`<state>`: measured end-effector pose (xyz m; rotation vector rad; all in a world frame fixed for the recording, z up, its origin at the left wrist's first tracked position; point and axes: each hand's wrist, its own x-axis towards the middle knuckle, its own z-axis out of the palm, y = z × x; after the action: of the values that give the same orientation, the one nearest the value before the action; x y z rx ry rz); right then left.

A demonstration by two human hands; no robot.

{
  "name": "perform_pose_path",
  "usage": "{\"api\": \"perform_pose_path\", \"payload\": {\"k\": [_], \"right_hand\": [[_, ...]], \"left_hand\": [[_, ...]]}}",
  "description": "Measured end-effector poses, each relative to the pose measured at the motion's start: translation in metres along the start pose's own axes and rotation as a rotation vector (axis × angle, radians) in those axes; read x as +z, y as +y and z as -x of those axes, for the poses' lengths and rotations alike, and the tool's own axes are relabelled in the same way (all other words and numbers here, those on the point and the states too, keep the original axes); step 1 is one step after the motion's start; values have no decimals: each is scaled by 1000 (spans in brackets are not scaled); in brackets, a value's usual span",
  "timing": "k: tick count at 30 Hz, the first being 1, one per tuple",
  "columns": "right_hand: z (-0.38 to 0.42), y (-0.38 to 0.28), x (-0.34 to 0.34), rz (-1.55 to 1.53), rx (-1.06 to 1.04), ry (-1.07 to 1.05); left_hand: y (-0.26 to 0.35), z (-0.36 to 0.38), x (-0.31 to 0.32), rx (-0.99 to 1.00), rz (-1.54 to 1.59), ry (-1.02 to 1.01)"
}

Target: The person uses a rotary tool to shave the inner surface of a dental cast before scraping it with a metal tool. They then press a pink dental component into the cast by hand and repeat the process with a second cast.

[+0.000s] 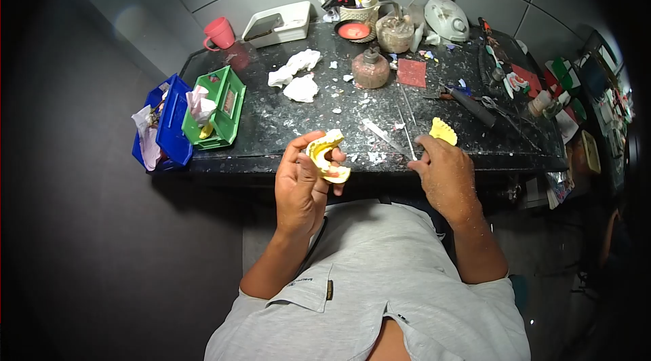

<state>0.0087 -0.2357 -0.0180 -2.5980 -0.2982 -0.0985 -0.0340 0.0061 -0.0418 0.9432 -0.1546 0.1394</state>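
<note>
My left hand is closed around a yellow horseshoe-shaped dental cast, held up in front of the bench's near edge. Thumb and fingers grip its outer side, and its open curve faces right. My right hand is at the bench edge with thumb and fingertips pinched on the near end of a thin metal dental instrument. Just behind that hand lies a second yellow dental cast, partly covered by the fingers. A pale flat knife-like tool rests on the bench between both hands.
The dark bench is strewn with white debris. At left stand a green bin and a blue bin. Crumpled tissue, a glass burner and a red wax sheet lie farther back. A dark handpiece lies right.
</note>
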Motion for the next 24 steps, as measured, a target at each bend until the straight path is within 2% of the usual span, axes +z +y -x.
{"api": "perform_pose_path", "payload": {"k": [5, 7, 12, 17, 19, 21, 24], "right_hand": [[-3, 4, -2, 57, -4, -24], [-1, 5, 0, 101, -77, 18], [-4, 9, -5, 76, -96, 10], [-9, 14, -10, -28, -80, 57], [-10, 10, -17, -406, 1, 64], [-8, 12, -17, -510, -12, 49], [-3, 10, -9, -963, -118, 35]], "left_hand": [[-5, -2, 1, 76, 7, -31], [-5, -2, 6, 151, -43, -6], [1, -1, 12, 189, -87, 5], [2, 6, 10, 282, -328, -19], [1, 9, 9, 274, -358, -19], [0, 9, 9, 349, -443, -46], [3, 10, 15, 343, -429, -31]]}}
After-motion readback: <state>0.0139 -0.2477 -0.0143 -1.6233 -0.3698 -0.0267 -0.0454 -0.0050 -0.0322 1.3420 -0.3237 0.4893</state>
